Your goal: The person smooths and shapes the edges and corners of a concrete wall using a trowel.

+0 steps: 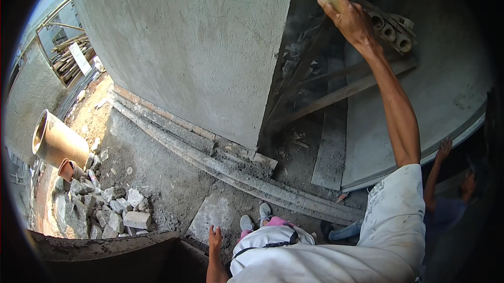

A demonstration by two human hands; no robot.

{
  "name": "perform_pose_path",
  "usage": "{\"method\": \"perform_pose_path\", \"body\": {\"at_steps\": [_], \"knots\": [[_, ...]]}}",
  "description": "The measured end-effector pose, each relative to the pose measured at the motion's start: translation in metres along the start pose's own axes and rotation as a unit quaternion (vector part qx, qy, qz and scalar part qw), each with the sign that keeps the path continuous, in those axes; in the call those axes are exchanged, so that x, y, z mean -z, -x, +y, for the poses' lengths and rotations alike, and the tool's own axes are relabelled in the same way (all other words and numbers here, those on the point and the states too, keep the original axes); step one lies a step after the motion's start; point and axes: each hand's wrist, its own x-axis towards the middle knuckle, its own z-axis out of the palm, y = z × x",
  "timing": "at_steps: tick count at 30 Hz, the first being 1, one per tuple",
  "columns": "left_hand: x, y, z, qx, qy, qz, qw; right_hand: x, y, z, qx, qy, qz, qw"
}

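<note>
Right hand [350,19] raised at upper right of centre, fingers wrapped round the handle of a trowel [329,0], a grip that probably keeps the blade free, though the top edge crops it; left hand [215,237] low centre, loosely open, nothing seen in it, perhaps for balance. Ridged kerb [220,170] lies between shoes [265,210] and grey wall [194,47], slanting timber [341,94] obstructs the dark gap, rubble [115,212] heaped lower left, co-worker's hand [444,148] at far right.
</note>
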Motion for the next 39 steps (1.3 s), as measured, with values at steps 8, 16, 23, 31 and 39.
{"method": "perform_pose_path", "body": {"at_steps": [8, 16, 23, 31, 39], "knots": [[0.014, -0.001, -0.020, -0.003, -0.052, 0.002, 0.999, 0.018, 0.004, -0.010, -0.021, -0.068, 0.013, 0.997], [0.009, -0.011, -0.015, -0.036, -0.038, 0.017, 0.999, -0.007, 0.011, -0.024, -0.019, -0.054, 0.034, 0.998], [0.021, -0.013, -0.008, -0.029, -0.011, 0.018, 0.999, -0.009, 0.018, -0.023, 0.013, -0.013, 0.007, 1.000], [0.026, -0.003, -0.022, -0.025, -0.016, 0.015, 0.999, -0.015, 0.021, -0.021, 0.005, -0.012, -0.010, 1.000], [0.027, 0.002, -0.025, -0.024, -0.037, 0.004, 0.999, -0.028, 0.026, -0.027, -0.007, -0.027, -0.034, 0.999]]}}
